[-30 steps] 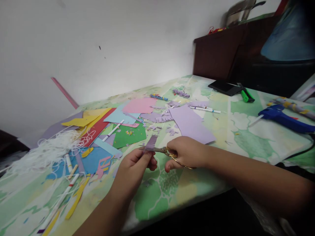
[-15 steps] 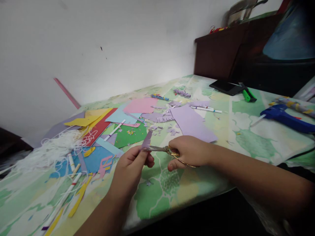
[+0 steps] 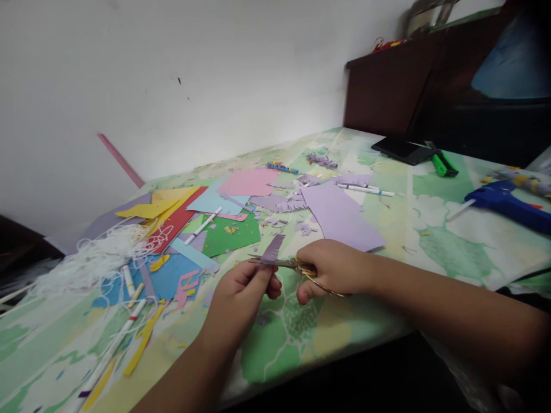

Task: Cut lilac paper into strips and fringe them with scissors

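Note:
A small fringed strip of purple paper (image 3: 272, 249) is pinched in my left hand (image 3: 243, 295), its free end pointing up. My right hand (image 3: 329, 269) holds gold-handled scissors (image 3: 286, 263), fingers in the loops. The blades point left and cross the strip just above my left fingertips. Behind my right hand a larger purple sheet (image 3: 340, 215) lies flat, with fringed purple scraps (image 3: 290, 205) beside it.
Colored paper, including a green sheet (image 3: 232, 234), and tangled white string (image 3: 99, 258) lie left. Markers (image 3: 114, 344) are at front left. A blue glue gun (image 3: 510, 203), green cutter (image 3: 444, 163) and black phone (image 3: 402, 150) are at right.
My left hand and the strip have shifted slightly right, and the strip leans more to the right. The blades now reach farther across it. The whole view has shifted slightly.

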A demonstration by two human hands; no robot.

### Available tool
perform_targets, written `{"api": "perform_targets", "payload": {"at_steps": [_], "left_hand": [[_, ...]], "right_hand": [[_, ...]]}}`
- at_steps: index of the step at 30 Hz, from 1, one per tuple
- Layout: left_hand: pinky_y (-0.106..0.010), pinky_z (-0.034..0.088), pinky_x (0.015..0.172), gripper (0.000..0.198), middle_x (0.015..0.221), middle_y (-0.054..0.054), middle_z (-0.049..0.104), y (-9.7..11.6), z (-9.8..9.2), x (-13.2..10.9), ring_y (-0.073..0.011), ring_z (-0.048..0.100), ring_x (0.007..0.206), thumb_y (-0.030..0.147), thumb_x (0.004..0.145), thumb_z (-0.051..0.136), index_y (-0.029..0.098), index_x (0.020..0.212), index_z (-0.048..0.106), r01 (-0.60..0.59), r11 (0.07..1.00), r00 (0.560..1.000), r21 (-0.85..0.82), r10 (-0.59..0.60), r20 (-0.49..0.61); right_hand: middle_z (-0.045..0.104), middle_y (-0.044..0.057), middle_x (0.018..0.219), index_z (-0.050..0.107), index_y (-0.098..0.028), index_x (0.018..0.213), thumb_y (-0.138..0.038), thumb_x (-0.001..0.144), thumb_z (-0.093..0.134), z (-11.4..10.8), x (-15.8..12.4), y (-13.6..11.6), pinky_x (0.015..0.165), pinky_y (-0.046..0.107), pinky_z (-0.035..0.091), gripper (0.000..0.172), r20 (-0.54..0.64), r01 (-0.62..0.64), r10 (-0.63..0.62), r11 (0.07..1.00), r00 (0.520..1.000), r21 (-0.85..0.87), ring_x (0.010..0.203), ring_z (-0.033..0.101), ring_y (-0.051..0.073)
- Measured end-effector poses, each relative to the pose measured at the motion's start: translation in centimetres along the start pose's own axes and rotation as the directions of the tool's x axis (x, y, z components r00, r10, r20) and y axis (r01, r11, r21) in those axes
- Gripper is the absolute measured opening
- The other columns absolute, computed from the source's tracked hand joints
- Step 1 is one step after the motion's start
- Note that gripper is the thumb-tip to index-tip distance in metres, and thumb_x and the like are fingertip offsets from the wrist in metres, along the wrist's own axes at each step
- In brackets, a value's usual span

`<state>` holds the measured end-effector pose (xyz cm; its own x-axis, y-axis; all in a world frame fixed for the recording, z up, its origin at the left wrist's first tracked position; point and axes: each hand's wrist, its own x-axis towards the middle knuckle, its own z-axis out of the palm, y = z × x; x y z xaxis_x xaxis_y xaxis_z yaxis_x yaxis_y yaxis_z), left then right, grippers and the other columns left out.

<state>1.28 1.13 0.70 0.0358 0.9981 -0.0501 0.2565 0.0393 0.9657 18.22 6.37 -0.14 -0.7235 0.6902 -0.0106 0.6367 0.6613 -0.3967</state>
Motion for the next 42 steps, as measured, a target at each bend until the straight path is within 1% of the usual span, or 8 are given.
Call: {"api": "perform_targets", "payload": {"at_steps": [6,12,16,22,27,34,40,42], "left_hand": [[-0.024,0.039,0.055,0.014,0.053,0.002,0.055,-0.18,0.25,-0.2,-0.0108,0.051,0.053,0.024,0.07,0.047,0.016,0.061,0.055,-0.042,0.999,0.998,0.005,0.042,-0.053],[-0.024,0.039,0.054,0.016,0.052,0.002,0.055,0.26,0.06,-0.35,-0.0108,0.051,0.051,0.024,0.07,0.046,0.016,0.06,0.055,-0.033,0.998,0.999,0.061,0.034,-0.027],[-0.023,0.04,0.053,0.015,0.051,0.003,0.055,0.3,-0.03,-0.26,-0.0103,0.051,0.05,0.023,0.071,0.046,0.016,0.061,0.055,-0.04,0.998,0.998,0.04,0.042,-0.037],[-0.021,0.038,0.052,0.02,0.049,0.003,0.053,0.08,-0.01,-0.14,-0.009,0.049,0.05,0.024,0.071,0.045,0.017,0.055,0.053,-0.054,0.996,0.996,0.073,0.059,-0.069],[-0.021,0.039,0.051,0.018,0.049,0.003,0.054,0.08,0.29,-0.13,-0.0098,0.05,0.048,0.025,0.07,0.046,0.016,0.058,0.054,-0.024,0.998,0.999,0.052,0.027,-0.045],[-0.021,0.039,0.051,0.016,0.049,0.002,0.055,-0.14,0.34,-0.03,-0.0095,0.05,0.048,0.024,0.069,0.047,0.016,0.058,0.055,-0.021,0.999,0.998,0.049,0.024,-0.066],[-0.024,0.04,0.053,0.013,0.053,0.001,0.055,-0.13,0.11,0.03,-0.0115,0.052,0.051,0.023,0.069,0.047,0.015,0.063,0.055,0.005,0.999,1.0,-0.036,-0.006,-0.01],[-0.025,0.04,0.052,0.014,0.052,0.001,0.055,-0.03,0.0,0.06,-0.0117,0.051,0.05,0.024,0.07,0.046,0.015,0.063,0.055,0.018,0.999,1.0,-0.03,-0.018,-0.005]], "right_hand": [[0.047,-0.001,0.052,0.052,-0.016,0.063,-0.066,0.058,0.041,-0.36,-0.08,-0.05,0.041,0.019,0.021,0.052,-0.014,0.005,-0.005,1.0,1.0,-0.006,0.046,0.035,0.008],[0.048,0.0,0.053,0.051,-0.016,0.063,-0.062,0.062,0.042,-0.86,-0.32,-0.02,0.042,0.019,0.023,0.047,0.017,-0.004,0.003,0.999,1.0,0.035,0.048,0.039,0.009],[0.051,0.001,0.06,0.051,-0.016,0.07,-0.064,0.063,0.037,-0.83,-0.62,0.05,0.044,0.02,0.025,0.051,0.039,-0.005,0.002,0.997,0.999,0.071,0.051,0.041,0.01],[0.049,0.0,0.058,0.049,-0.016,0.069,-0.067,0.062,0.033,-0.42,-0.6,-0.02,0.042,0.019,0.025,0.054,0.049,0.021,-0.024,0.998,0.998,0.066,0.048,0.039,0.009],[0.047,-0.001,0.056,0.048,-0.016,0.067,-0.067,0.062,0.035,-0.44,-0.45,-0.21,0.041,0.019,0.024,0.053,0.023,0.026,-0.027,0.998,0.999,0.056,0.047,0.038,0.009],[0.048,0.0,0.053,0.05,-0.016,0.063,-0.065,0.061,0.038,-0.35,-0.22,-0.29,0.041,0.019,0.023,0.051,0.011,0.012,-0.012,1.0,1.0,0.002,0.046,0.038,0.009],[0.048,-0.001,0.052,0.05,-0.017,0.061,-0.064,0.06,0.042,-0.36,-0.18,-0.07,0.042,0.019,0.023,0.047,-0.014,-0.007,0.007,1.0,1.0,-0.007,0.047,0.039,0.009],[0.049,-0.001,0.053,0.05,-0.017,0.062,-0.065,0.058,0.043,-0.51,-0.32,-0.05,0.042,0.019,0.022,0.049,-0.011,-0.031,0.031,1.0,0.999,0.008,0.047,0.039,0.009]]}}
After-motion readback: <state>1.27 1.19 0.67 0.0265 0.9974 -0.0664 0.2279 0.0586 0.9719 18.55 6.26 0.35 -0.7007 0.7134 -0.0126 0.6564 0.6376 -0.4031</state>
